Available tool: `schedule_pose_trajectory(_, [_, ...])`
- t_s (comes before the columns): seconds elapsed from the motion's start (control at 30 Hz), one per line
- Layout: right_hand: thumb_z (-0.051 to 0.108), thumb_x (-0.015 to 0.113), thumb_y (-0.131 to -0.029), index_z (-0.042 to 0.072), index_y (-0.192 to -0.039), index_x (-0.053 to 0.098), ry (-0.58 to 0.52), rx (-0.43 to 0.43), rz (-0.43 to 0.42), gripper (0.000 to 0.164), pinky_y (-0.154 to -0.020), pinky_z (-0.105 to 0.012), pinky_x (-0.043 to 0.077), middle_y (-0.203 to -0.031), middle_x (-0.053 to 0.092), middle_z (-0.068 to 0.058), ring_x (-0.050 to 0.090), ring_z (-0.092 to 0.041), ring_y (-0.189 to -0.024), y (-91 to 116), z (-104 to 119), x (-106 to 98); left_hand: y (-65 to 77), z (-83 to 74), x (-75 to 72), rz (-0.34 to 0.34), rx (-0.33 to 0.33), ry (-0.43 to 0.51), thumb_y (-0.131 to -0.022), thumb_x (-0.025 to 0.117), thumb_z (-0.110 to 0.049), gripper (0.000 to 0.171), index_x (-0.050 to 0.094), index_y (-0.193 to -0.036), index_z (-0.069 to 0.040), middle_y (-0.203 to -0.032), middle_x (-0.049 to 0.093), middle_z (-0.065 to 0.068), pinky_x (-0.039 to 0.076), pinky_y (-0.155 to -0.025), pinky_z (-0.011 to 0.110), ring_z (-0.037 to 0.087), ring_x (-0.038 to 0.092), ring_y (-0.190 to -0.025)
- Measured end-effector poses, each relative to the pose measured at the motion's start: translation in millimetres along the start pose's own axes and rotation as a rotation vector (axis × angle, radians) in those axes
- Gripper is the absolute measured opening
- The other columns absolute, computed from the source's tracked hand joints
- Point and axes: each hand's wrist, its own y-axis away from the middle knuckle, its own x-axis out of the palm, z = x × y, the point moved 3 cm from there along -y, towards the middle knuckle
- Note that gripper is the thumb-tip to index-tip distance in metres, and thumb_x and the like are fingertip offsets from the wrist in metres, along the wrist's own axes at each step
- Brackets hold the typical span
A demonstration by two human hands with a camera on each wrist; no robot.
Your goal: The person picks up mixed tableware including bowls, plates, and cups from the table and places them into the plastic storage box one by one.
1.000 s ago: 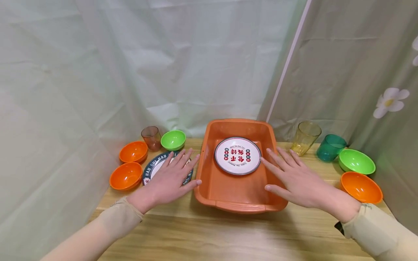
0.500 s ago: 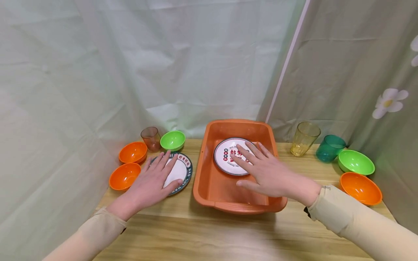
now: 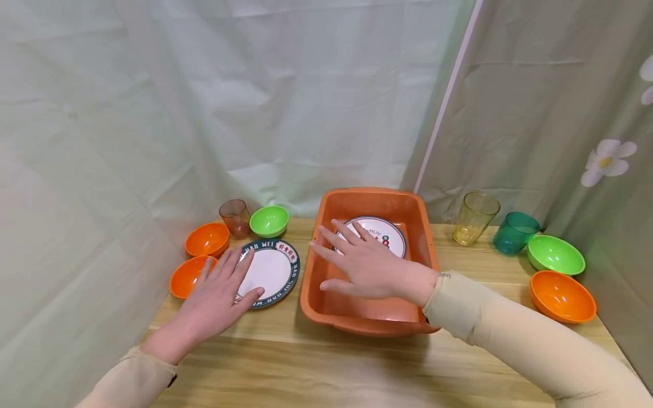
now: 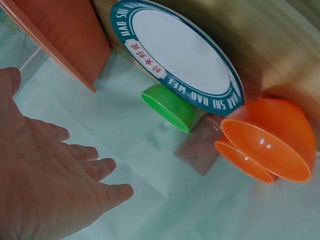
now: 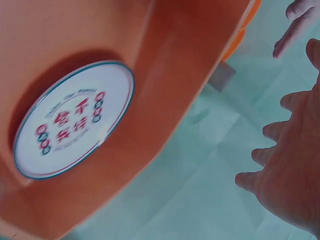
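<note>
My left hand [image 3: 216, 294], fingers spread and holding nothing, hovers over the left part of the table. It overlaps the edge of a plate with a dark teal lettered rim [image 3: 272, 269] and an orange bowl [image 3: 185, 276] in the head view. My right hand [image 3: 364, 263] is above an orange-brown plastic basin [image 3: 367, 309], its fingers also spread with nothing in them. Inside the basin lies a white plate with red characters [image 5: 75, 120], which the right hand partly covers in the head view. The left wrist view shows the teal-rimmed plate apart from the left fingers [image 4: 117, 195].
Behind the left plate stand a brownish cup [image 3: 236, 218], a green bowl [image 3: 269, 221] and a second orange bowl [image 3: 207, 239]. Along the right are a yellow glass [image 3: 475, 218], a teal cup [image 3: 515, 233], a green bowl [image 3: 556, 255] and an orange bowl [image 3: 563, 296]. Curtains enclose the table.
My right hand has moved left from the basin's right side to over the basin and its plate. My left hand has moved left and nearer, uncovering most of the teal-rimmed plate.
</note>
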Motion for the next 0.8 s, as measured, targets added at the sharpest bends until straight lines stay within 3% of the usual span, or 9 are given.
schedule_pose_trajectory(0.33, [0.07,0.034,-0.102,0.031,-0.165,0.019,0.015,-0.038,-0.014,0.077,-0.124,-0.055,0.0,-0.172,0.01,-0.007,-0.001,-0.033,-0.157,-37.1,19.9,0.9,13.9,12.1,-7.2,-0.037,-0.042,0.001,-0.102,0.049,-0.062,0.088,0.021,-0.164,-0.006,-0.167,0.014,0.025,0.001,-0.119,0.066,0.049,0.015,-0.151])
schedule_pose_trajectory(0.63, [0.073,0.031,-0.101,0.032,-0.166,0.013,0.027,-0.029,0.039,0.079,-0.124,-0.055,0.001,-0.172,0.004,-0.004,-0.006,-0.032,-0.156,-61.5,29.8,6.1,26.7,21.1,-8.4,-0.032,-0.081,-0.003,-0.102,0.049,-0.062,0.089,0.014,-0.165,-0.01,-0.167,0.013,0.027,-0.007,-0.119,0.064,0.05,0.011,-0.151])
schedule_pose_trajectory(0.8, [0.072,0.032,-0.101,0.031,-0.166,0.012,0.033,-0.031,0.05,0.08,-0.124,-0.054,0.0,-0.172,0.004,-0.004,-0.006,-0.032,-0.156,-66.5,32.6,8.8,33.1,24.9,-7.7,0.011,-0.141,0.083,-0.102,0.047,-0.062,0.089,0.013,-0.166,-0.011,-0.165,0.015,0.03,0.004,-0.117,0.071,0.053,0.014,-0.149])
